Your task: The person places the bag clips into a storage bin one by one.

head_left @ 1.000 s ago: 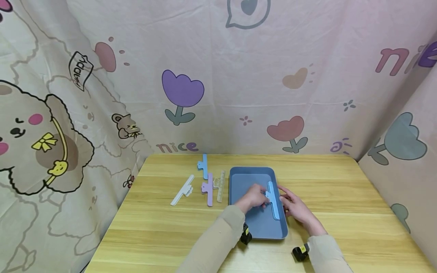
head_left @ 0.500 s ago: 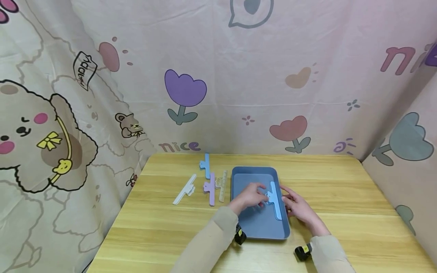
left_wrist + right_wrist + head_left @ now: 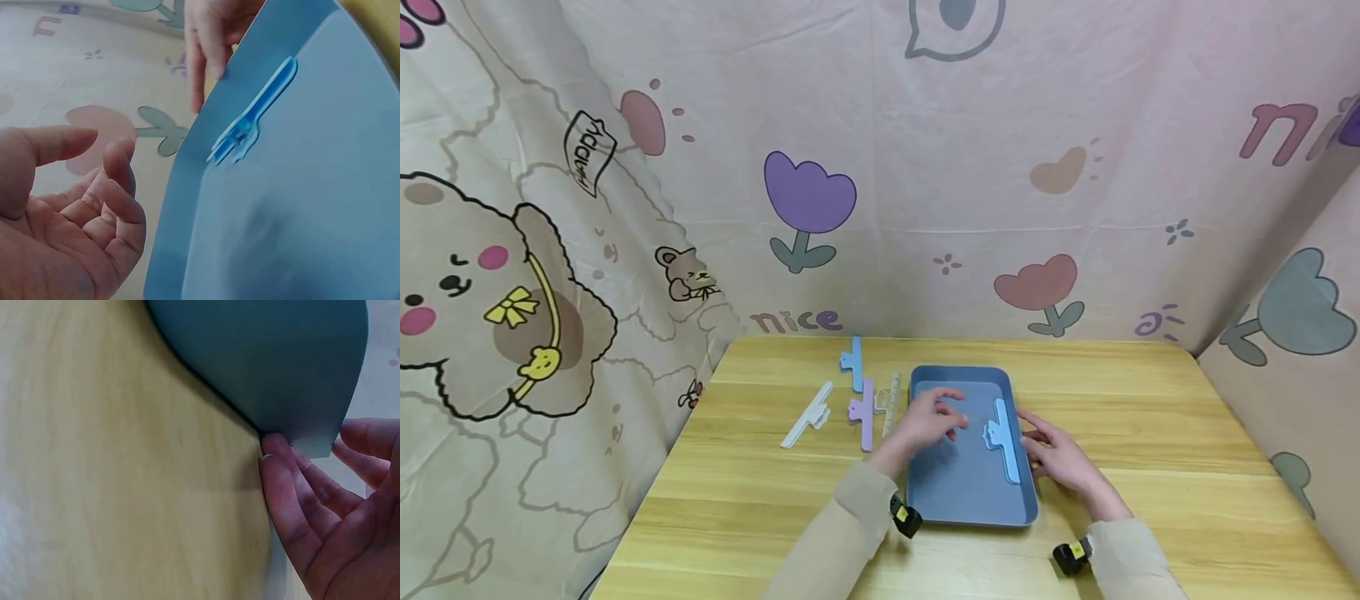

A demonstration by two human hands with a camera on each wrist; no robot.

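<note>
A light blue bag clip (image 3: 1002, 442) lies lengthwise along the right side inside a blue-grey tray (image 3: 973, 508). My left hand (image 3: 928, 421) hovers over the tray's left half, its fingers loosely bent and holding nothing; the left wrist view shows the same clip (image 3: 256, 109) apart from it. Outside the tray's right wall, my right hand (image 3: 1060, 457) touches that wall with its fingertips (image 3: 275, 444), the fingers fairly straight. Left of the tray lie a white clip (image 3: 807, 414), a purple clip (image 3: 867, 414), another blue clip (image 3: 856, 364) and a clear clip (image 3: 891, 400), partly behind the left hand.
Everything stands on a wood-grain table (image 3: 737, 500). A patterned cloth (image 3: 880, 167) hangs along its back and sides. Each wrist carries a small black camera, one of them the left camera (image 3: 906, 517) over the tray's near left corner.
My left hand has let go of the blue clip and moved left and up from it. The clip stays in the tray. My right hand keeps its place at the tray's wall.
</note>
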